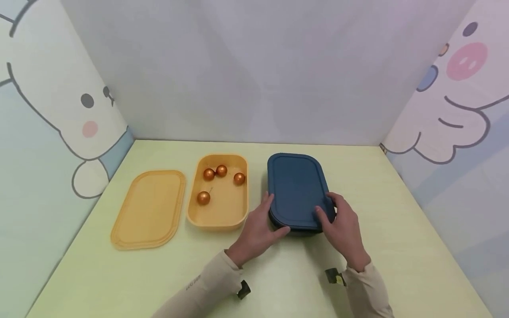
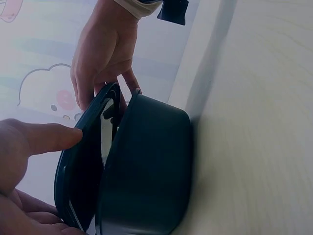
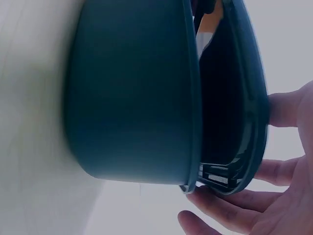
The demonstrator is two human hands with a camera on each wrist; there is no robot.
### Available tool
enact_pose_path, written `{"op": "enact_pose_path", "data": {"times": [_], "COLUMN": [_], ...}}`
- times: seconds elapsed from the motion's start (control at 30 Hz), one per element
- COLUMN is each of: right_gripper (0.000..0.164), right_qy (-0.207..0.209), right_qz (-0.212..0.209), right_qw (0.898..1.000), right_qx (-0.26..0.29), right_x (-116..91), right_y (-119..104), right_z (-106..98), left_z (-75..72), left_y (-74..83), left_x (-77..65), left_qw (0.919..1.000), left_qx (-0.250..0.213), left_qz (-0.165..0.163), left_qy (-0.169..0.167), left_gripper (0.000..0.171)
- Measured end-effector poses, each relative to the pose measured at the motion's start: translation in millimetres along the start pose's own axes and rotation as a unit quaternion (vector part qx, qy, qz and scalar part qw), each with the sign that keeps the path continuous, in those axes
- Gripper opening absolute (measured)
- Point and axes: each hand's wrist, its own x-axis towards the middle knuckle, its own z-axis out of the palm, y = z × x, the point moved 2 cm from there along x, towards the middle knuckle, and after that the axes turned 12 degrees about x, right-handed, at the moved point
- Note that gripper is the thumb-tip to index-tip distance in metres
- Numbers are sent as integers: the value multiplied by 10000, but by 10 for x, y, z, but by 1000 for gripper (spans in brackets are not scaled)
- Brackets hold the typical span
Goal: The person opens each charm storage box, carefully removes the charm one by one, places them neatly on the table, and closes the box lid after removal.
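A dark blue lid [image 1: 298,190] sits over a matching food container [image 3: 132,98] on the right half of the table. Both wrist views show a gap between lid and rim, so the lid is raised and slightly tilted. The left hand [image 1: 256,229] holds the lid's near left corner, thumb along the front edge and fingers at the side. At the right edge, the right hand [image 1: 346,227] grips the lid with its thumb on top and fingers along the side. What lies inside the container is mostly hidden; a dark shape shows through the gap.
To the left stands an uncovered yellow container [image 1: 218,227] with several shiny copper-coloured balls [image 1: 203,198] inside. A yellow lid [image 1: 149,210] lies flat farther left. Walls with cartoon figures border the pale table [image 1: 286,282] on both sides, and a plain wall [image 1: 254,79] stands behind.
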Motion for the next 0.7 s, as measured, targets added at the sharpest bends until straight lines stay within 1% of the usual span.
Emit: {"op": "enact_pose_path", "data": {"times": [0.13, 0.23, 0.33, 0.4, 0.5, 0.63, 0.7], "right_gripper": [49, 49, 49, 47, 46, 49, 52], "right_qy": [164, 270, 420, 544, 702, 903, 986], "right_qz": [15, 39, -28, -121, -370, -1001, -1296], "right_qw": [9998, 9990, 9971, 9945, 9871, 9735, 9650], "right_qx": [136, 350, 629, 891, 1394, 1849, 2054], "right_x": [4, 13, 15, 13, -5, -24, -28], "right_y": [-36, -53, -66, -84, -112, -168, -205], "right_z": [-41, -60, -73, -88, -119, -176, -209], "left_z": [-50, -103, -159, -198, -258, -358, -401], "left_y": [34, 58, 85, 107, 148, 219, 247], "left_x": [-12, -32, -49, -42, -36, -17, -4], "left_qw": [10000, 9998, 9997, 9996, 9989, 9960, 9935], "left_qx": [-54, -85, -108, -64, -45, -84, -85], "left_qz": [58, 111, 79, 119, 195, 441, 631], "left_qy": [47, 128, 186, 262, 424, 769, 945], "left_gripper": [94, 95, 96, 96, 95, 93, 92]}}
